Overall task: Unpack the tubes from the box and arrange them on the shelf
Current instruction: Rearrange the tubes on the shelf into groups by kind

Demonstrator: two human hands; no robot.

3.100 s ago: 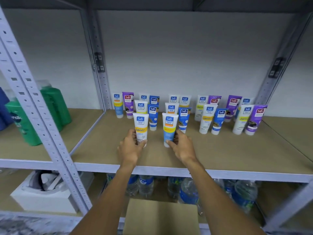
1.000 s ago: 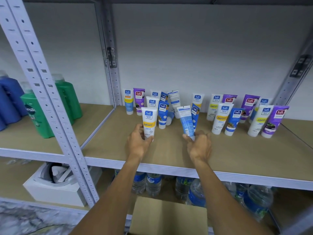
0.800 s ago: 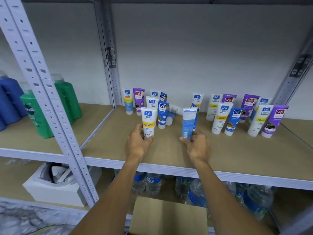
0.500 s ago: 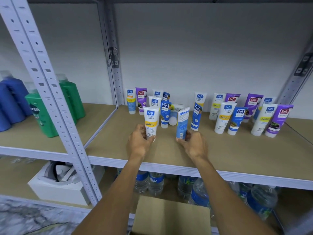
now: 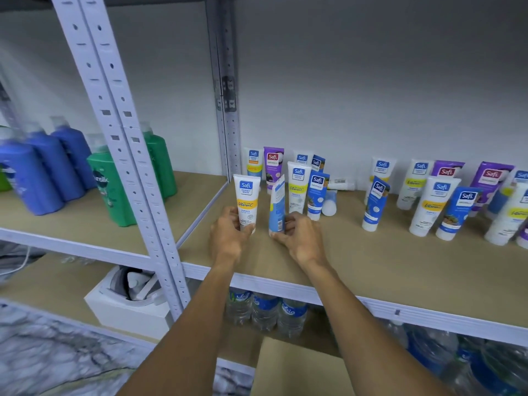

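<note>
Many tubes (image 5: 434,210) stand on the shelf (image 5: 371,267) — my left hand (image 5: 228,238) grips the white tube (image 5: 246,201) and my right hand (image 5: 300,238) pinches the blue tube (image 5: 277,207), both at the front — while two toppled tubes (image 5: 330,202) need righting; box (image 5: 300,367) contents hidden.

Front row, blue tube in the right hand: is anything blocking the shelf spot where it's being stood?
Nothing visible does. The right hand holds the blue tube nearly upright on open shelf board, beside the white tube in the left hand. Two tubes lying flat sit further back to the right, off that spot.
</note>
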